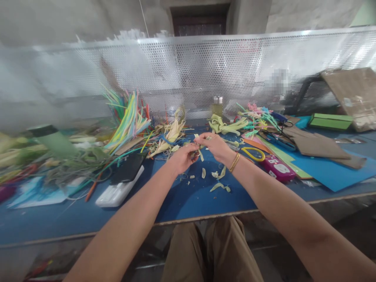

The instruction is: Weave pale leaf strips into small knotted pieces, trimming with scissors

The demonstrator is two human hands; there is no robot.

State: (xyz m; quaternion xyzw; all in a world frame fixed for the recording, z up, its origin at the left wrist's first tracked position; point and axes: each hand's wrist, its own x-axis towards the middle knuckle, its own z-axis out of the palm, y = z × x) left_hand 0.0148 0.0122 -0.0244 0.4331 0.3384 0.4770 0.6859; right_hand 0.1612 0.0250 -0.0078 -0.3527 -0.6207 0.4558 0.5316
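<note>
My left hand (187, 157) and my right hand (215, 145) meet over the middle of the blue table. Between them is a narrow pale strip of corn husk (201, 155), pinched in the fingers of both. One end of the strip hangs below the hands, and its upper end shows by the right fingertips. Under the hands lie several torn husk scraps (219, 187). Scissors with yellow handles (254, 154) rest close to my right wrist. A bundle of pale husks (170, 137) lies beyond my left hand, and greener husks (227, 126) lie beyond my right.
At left are coloured pipe cleaners (129, 121), a green tumbler (53, 143), and a black phone (127, 166) on a white device (117, 192). A magenta case (277, 169), blue paper (329, 172) and brown cardboard (320, 145) lie at right. A perforated metal panel (194, 74) stands behind.
</note>
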